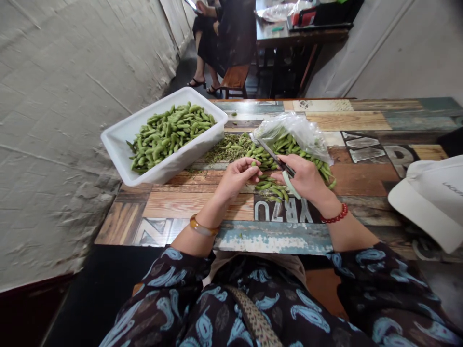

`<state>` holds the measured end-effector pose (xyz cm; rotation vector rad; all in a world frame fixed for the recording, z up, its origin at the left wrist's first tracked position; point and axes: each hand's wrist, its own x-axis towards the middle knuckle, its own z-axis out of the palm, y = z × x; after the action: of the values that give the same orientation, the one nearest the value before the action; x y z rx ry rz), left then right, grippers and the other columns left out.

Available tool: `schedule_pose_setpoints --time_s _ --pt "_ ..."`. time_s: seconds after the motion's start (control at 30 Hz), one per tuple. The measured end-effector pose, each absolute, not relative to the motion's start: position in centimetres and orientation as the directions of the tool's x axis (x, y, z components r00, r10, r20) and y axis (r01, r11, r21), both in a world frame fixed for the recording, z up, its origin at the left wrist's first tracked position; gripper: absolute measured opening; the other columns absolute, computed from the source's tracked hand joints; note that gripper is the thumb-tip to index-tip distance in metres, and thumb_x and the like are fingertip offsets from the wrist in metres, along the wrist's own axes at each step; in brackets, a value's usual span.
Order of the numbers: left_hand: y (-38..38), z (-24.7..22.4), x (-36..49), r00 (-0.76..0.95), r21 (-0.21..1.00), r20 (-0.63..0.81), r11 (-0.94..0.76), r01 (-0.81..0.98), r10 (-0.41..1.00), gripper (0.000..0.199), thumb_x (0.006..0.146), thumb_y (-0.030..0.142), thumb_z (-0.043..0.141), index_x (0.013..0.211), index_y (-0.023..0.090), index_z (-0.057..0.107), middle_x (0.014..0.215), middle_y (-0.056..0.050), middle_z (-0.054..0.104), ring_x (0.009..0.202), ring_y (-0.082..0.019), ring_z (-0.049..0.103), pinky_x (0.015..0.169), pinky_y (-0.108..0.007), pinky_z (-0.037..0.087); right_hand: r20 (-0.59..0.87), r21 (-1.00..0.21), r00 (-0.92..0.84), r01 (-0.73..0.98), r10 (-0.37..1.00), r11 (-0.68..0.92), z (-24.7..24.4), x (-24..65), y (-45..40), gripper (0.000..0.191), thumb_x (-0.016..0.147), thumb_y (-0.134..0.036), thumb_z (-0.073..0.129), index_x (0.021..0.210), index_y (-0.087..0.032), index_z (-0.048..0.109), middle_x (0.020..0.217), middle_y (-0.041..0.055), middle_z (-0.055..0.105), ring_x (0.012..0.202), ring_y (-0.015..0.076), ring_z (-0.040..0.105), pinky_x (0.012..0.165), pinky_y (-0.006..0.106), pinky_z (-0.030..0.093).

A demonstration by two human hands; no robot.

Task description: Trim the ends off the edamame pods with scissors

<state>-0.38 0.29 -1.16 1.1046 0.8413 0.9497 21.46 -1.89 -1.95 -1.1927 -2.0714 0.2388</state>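
Between the thumb and fingers of my left hand (240, 177) is a green bean pod (253, 164). My right hand (302, 176) grips scissors (269, 152) with a pale green handle, their blades pointing up and to the left. Beyond both hands, a pile of green pods (289, 146) spills from a clear plastic bag (300, 126). A few loose pods (275, 189) lie on the table below the scissors. Small green trimmings (228, 148) are heaped left of the bag. At the left, a white tub (164, 178) holds many pods.
The wood-patterned table (202, 206) carries a white cap (428, 193) at its right end. A rough pale wall (61, 120) runs along the left. Behind the table a person (235, 33) sits on a wooden stool (236, 77) near another table (271, 31).
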Motion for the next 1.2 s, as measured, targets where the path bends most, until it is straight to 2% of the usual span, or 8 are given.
schedule_pose_setpoints --time_s 0.23,0.77,1.2 --pt "0.49 -1.07 -0.49 0.331 0.967 -0.096 0.166 -0.192 0.939 0.031 0.075 0.036 0.076 0.092 0.012 0.064 0.072 -0.001 0.068 0.056 -0.007 0.058 0.058 -0.020 0.049 0.470 -0.496 -0.314 0.679 0.825 0.541 -1.96 21.41 -1.80 0.042 0.088 -0.045 0.068 0.119 -0.018 0.065 0.098 0.0108 0.071 0.086 0.0266 0.069 0.079 0.039 0.056" --pt "0.12 -1.15 -0.28 0.340 0.969 -0.093 0.163 -0.184 0.936 0.029 0.076 0.035 0.075 0.092 0.013 0.064 0.072 0.000 0.068 0.055 -0.007 0.058 0.057 -0.020 0.048 0.512 -0.466 -0.262 0.715 0.818 0.520 -2.00 22.06 -1.40 0.041 0.088 -0.048 0.067 0.117 -0.020 0.065 0.097 0.0107 0.072 0.092 0.0281 0.070 0.081 0.040 0.056" --pt "-0.01 -0.96 0.02 0.367 0.969 -0.084 0.161 -0.186 0.927 0.029 0.077 0.036 0.075 0.092 0.013 0.065 0.071 0.000 0.067 0.056 -0.007 0.059 0.058 -0.020 0.048 0.524 -0.456 -0.262 0.717 0.810 0.527 -1.36 21.99 -1.69 0.039 0.088 -0.042 0.068 0.118 -0.018 0.066 0.100 0.0123 0.074 0.092 0.0283 0.070 0.082 0.042 0.057"
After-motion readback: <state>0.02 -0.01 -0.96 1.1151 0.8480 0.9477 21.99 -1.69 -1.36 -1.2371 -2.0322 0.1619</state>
